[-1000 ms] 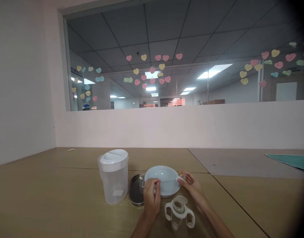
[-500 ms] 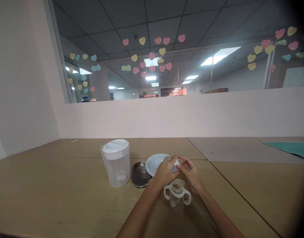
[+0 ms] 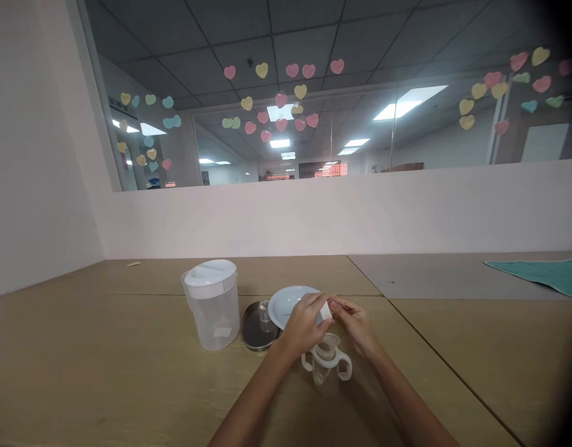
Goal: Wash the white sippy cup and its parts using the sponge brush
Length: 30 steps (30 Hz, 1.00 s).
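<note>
Above the table, my left hand (image 3: 305, 321) is closed around the white screw ring (image 3: 326, 310) of a baby bottle top. My right hand (image 3: 358, 324) pinches with its fingertips at the ring's right side, where the bottle's clear nipple sits, now mostly hidden by the fingers. Just below both hands, the clear baby bottle (image 3: 326, 371) stands upright with its mouth uncovered and a white two-handled holder around its neck. Behind my left hand lies a pale blue-white plate (image 3: 281, 304), partly covered by that hand.
Left of the plate, a dark metal tray (image 3: 255, 338) holds a small clear cap (image 3: 264, 315). A tall translucent pitcher (image 3: 215, 316) with a white lid stands further left. A teal cloth (image 3: 541, 273) lies at the far right, and a wall with a window (image 3: 286, 81) rises behind the table.
My right fingers have closed over the clear nipple that showed before, and the white ring has turned to face more toward me. The whole view has shifted slightly.
</note>
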Motion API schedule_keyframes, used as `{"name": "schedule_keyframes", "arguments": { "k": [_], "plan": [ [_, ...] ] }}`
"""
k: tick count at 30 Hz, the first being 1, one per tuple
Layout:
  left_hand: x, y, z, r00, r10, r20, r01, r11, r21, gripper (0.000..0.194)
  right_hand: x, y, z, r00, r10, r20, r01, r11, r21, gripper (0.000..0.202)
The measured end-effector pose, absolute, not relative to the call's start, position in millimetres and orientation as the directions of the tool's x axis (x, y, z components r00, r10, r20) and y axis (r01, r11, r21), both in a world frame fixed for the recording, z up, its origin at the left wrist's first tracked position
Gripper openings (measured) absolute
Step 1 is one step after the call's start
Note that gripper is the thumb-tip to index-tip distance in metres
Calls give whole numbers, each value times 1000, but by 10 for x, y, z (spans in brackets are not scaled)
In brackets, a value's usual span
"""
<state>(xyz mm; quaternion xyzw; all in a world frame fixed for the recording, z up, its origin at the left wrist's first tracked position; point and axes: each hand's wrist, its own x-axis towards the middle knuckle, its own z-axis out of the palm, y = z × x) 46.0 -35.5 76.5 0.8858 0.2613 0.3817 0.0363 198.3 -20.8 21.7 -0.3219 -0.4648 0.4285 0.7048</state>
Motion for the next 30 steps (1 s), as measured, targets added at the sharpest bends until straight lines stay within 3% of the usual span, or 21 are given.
{"name": "schedule_keyframes", "arguments": {
  "k": [9, 18, 21, 30],
  "plan": [
    [412, -352, 711, 558, 527, 641, 376, -849, 371, 52, 2001, -239, 272, 156, 940, 304, -389, 341, -856, 34],
    [373, -292, 576, 479, 581, 658, 360, -814, 457, 50, 1981, -262, 272, 144, 941, 308, -339, 339, -878, 35],
    [366, -328, 618, 498, 562, 660, 396, -825, 404, 51, 1983, -321, 341, 155, 921, 357, -279, 388, -879, 35],
    [327, -480, 797, 649, 412, 640, 503, -863, 46, 59, 1925, -484, 509, 124, 877, 464, -166, 480, -861, 30]
  ]
}}
